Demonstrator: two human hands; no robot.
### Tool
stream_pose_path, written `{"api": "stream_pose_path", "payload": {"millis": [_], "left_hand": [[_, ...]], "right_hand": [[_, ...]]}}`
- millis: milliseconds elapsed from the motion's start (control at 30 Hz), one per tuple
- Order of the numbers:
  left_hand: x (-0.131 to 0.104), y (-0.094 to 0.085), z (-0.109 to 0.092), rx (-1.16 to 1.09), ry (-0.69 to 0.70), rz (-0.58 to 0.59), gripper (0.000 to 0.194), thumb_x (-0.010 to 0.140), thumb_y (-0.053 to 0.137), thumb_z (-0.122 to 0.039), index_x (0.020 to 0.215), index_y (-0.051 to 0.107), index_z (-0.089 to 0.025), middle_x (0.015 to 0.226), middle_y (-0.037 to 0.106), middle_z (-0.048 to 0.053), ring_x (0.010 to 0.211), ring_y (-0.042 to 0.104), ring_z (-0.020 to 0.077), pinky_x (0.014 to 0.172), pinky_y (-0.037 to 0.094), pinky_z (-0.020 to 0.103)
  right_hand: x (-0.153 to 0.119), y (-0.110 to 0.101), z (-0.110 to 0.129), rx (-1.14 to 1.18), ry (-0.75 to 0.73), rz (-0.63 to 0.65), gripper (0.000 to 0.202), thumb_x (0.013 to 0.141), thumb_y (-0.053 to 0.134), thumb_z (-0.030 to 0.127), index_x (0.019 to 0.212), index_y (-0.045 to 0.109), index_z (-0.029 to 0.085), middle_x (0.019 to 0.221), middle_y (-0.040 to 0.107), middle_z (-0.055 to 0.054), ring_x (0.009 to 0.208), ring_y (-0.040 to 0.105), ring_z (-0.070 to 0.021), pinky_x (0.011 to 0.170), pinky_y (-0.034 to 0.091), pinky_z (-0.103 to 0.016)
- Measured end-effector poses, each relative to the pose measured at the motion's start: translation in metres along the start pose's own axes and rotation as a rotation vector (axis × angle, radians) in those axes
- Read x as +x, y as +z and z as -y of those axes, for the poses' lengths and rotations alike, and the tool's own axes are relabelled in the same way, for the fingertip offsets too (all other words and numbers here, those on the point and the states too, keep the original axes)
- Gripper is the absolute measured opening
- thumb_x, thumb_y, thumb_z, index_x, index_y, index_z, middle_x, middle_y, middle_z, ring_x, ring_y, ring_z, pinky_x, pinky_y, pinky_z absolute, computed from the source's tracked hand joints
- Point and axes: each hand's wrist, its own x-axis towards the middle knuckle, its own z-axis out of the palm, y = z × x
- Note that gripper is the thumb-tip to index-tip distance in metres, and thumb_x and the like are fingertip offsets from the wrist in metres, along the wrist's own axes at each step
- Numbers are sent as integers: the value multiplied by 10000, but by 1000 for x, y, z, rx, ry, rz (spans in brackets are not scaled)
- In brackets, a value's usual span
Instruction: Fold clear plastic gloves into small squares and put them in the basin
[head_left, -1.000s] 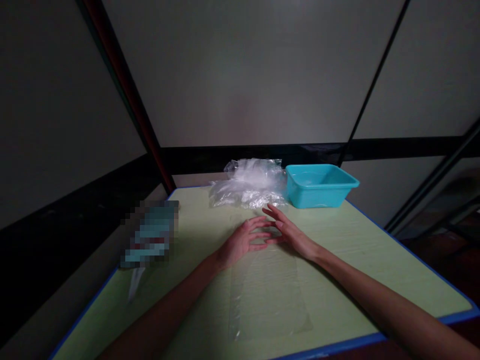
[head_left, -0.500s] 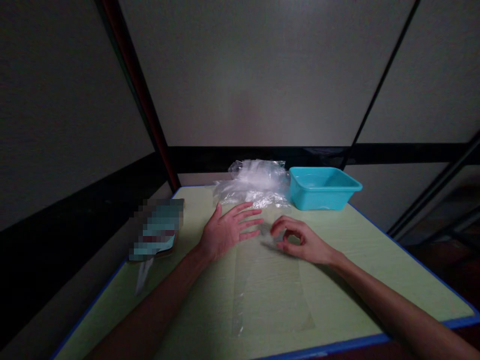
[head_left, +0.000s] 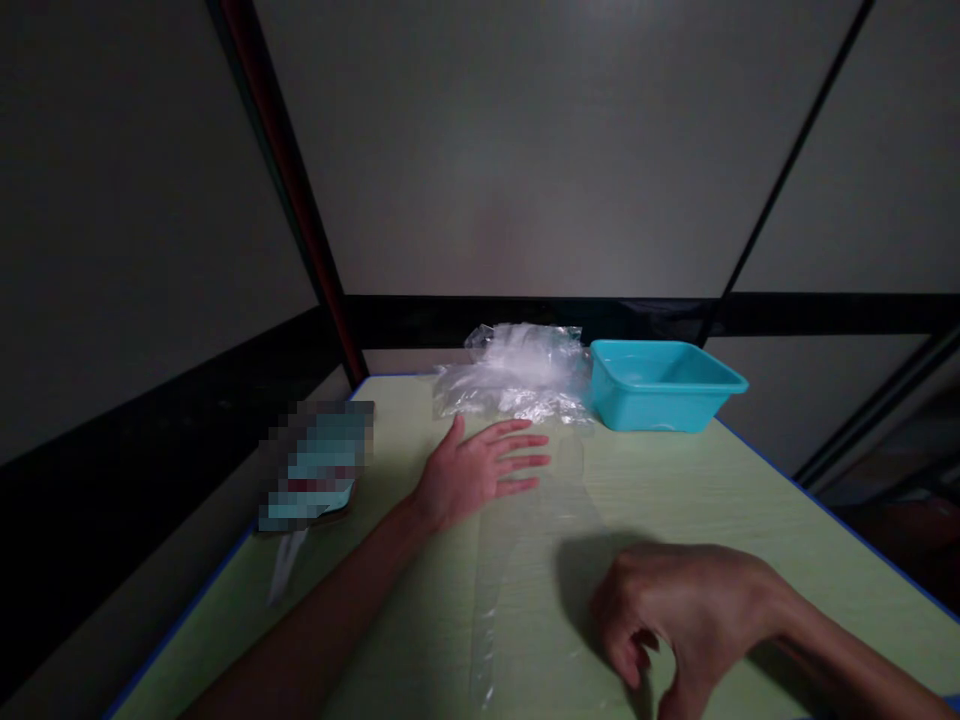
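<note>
A clear plastic bag (head_left: pixel 536 590) lies flat on the pale green table, running from near the middle toward the front edge. My left hand (head_left: pixel 472 475) is over its upper left part, fingers spread, holding nothing. Above the right side of the bag's lower part is my right hand (head_left: pixel 675 610), its fingers curled downward with a gap between thumb and fingers; nothing is seen between them. Behind my left hand lies a pile of crumpled clear plastic bags (head_left: pixel 525 370).
A turquoise plastic basin (head_left: pixel 660 405) stands at the back right of the table (head_left: pixel 750 520). At the left edge lies a blurred-out flat object (head_left: pixel 319 465), with a thin whitish strip (head_left: pixel 286 565) in front of it. Walls rise behind and at left.
My right hand has moved from beside my left fingertips toward the front right, and its fingers now point down. My left hand stays spread in nearly the same place. The view has shifted slightly.
</note>
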Motion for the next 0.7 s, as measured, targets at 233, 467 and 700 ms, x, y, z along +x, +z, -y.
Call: {"api": "stream_pose_path", "payload": {"millis": [233, 467, 700], "left_hand": [[2, -7, 12, -44, -97, 73, 687, 763, 164, -653, 1152, 406, -141, 1197, 479, 160, 1083, 465, 285, 914, 278, 470], [3, -7, 6, -92, -42, 70, 694, 766, 163, -651, 1130, 444, -131, 1187, 483, 163, 1106, 431, 302, 927, 233, 476], [1, -11, 6, -216, -50, 184, 698, 781, 176, -627, 1173, 417, -104, 1199, 462, 187, 1117, 399, 331, 933, 144, 507]], "right_hand": [[0, 2, 3, -29, 48, 25, 181, 486, 695, 74, 600, 567, 132, 535, 459, 85, 467, 429, -27, 445, 298, -131], [-1, -1, 8, -59, 62, 38, 150, 516, 612, 32, 605, 571, 146, 546, 473, 79, 488, 437, -43, 466, 311, -146], [-1, 0, 5, -54, 55, 61, 138, 513, 595, 32, 575, 540, 142, 542, 455, 81, 485, 430, -41, 473, 314, -146]]}}
